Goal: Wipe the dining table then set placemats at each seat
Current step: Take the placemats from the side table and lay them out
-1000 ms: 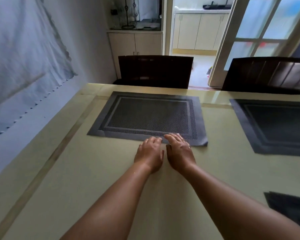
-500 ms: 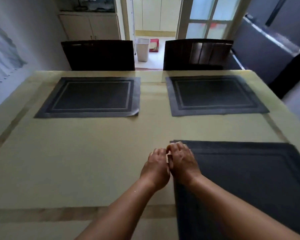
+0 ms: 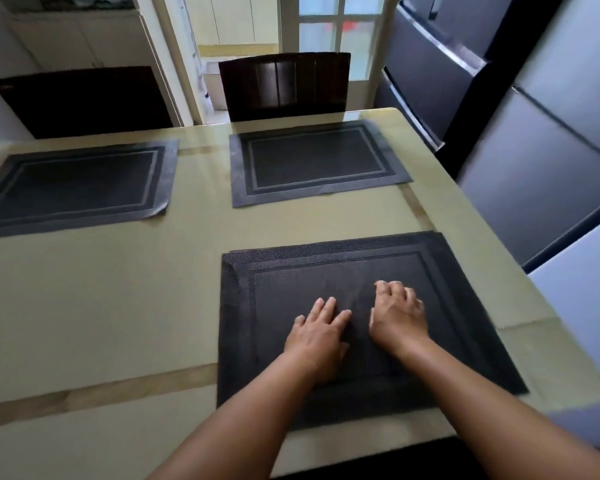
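While both palms lie on the near placemat [image 3: 326, 271], left hand [image 3: 317, 332] is flat w/ fingers straight, right hand [image 3: 397, 315] just beside it, fingers bent, tips on the weave; neither grips anything. Nothing blocks them. Beyond: 2 more placemats, one straight ahead [image 3: 314, 161], one far left [image 3: 73, 187], on the beige table [image 3: 101, 299], dark chairs [image 3: 284, 84] behind. Mats dark grey, woven, framed border; near one looks doubled at its far edge
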Tool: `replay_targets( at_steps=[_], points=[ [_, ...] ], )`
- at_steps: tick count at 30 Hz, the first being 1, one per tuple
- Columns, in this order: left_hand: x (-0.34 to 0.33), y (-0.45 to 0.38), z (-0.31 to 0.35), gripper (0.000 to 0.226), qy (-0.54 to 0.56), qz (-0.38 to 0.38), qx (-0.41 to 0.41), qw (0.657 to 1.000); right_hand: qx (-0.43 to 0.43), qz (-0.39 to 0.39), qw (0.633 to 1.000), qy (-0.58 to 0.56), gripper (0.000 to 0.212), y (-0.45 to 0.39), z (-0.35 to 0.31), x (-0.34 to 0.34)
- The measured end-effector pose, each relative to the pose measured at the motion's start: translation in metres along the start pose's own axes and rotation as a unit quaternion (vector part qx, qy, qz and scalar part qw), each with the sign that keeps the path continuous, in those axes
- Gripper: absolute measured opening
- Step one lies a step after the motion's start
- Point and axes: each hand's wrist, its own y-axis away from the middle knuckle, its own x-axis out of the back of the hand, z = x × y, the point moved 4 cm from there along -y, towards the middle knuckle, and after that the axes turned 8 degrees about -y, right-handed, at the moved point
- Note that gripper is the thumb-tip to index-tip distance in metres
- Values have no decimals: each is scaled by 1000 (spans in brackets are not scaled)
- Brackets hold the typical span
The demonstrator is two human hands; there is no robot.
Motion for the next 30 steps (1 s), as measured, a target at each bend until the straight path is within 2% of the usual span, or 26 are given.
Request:
replay_targets(
  at_steps=[2,8,11,14,18,25,30],
  points=[
    [-1,2,1,61,-11,-4,18,1000,-1,-14,1000,17,49,3,5,-3],
    [3,25,-40,66,12,13,128,992,109,-58,992,26,46,20,-46,-28],
    [2,40,-68,70,1,-12,151,988,118,-117,986,25,59,26,-69,-39],
    [2,78,-123,74,17,-13,188,982,162,-173,971,40,70,42,-124,-61],
    [-3,131,-200,78,45,-21,235,971,202,-219,952,63,71,74,-209,-91],
    [-11,216,-325,77,66,-23,271,960,247,-263,930,71,72,121,-340,-142],
    [-14,259,-387,76,74,-17,287,955,255,-269,926,69,62,144,-407,-171]
  ],
)
